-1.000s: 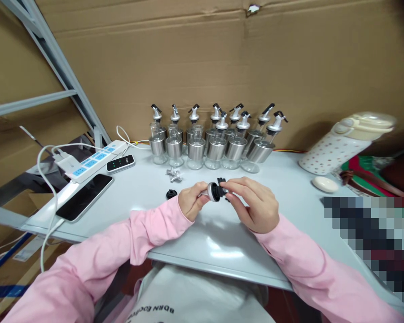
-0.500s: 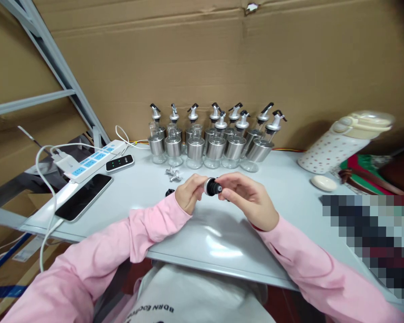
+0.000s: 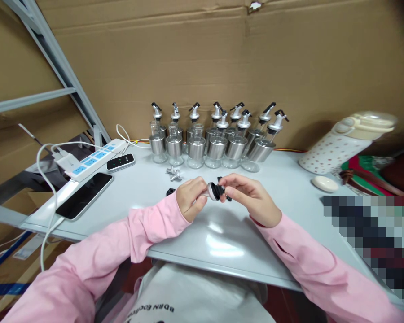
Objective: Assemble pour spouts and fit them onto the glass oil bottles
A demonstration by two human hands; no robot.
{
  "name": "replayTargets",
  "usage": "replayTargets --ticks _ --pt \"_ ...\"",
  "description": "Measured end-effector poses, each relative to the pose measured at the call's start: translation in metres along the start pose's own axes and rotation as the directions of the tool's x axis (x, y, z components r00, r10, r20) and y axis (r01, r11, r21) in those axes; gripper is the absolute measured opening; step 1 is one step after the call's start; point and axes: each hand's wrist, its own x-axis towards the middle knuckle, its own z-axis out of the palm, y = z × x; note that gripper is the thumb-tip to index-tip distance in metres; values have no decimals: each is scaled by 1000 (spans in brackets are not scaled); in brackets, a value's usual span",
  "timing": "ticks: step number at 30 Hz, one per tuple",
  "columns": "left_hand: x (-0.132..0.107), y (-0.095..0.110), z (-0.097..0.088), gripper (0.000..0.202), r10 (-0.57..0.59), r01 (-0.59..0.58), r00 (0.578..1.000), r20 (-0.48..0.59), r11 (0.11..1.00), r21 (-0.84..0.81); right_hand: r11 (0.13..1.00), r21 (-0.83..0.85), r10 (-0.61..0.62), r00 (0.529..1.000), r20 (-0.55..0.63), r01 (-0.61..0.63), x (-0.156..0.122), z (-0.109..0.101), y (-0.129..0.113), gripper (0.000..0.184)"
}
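Between my hands, above the table, is a silver and black pour spout. My left hand is closed around its silver end, which the fingers partly cover. At the ribbed black stopper end, the thumb and fingers of my right hand pinch it. Small black parts lie on the table just behind the right fingers, and another black part is beside my left hand. Silver spout pieces lie in a little pile beyond that hand.
Several glass bottles with steel sleeves stand at the back, many with spouts fitted; front-left ones have bare necks. On the left are a phone, a small device and a power strip. A spotted flask and white oval object sit right.
The spout has turned in my left hand, so its silver collar and black ribs show more from the side. My right fingers have shifted on the black end.
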Motion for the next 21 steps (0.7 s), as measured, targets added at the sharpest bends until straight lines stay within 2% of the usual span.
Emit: replayTargets --ticks 5,15,21 --pt "-1 1 2 18 3 -3 1000 -8 1000 0 999 32 33 999 34 -34 0 -1 -1 31" --pt "-1 4 3 16 34 -35 999 4 996 79 996 84 11 999 36 -14 1 -4 3 27" --pt "-1 1 4 14 81 -79 997 -17 994 77 999 49 18 999 38 -20 1 -4 3 29"
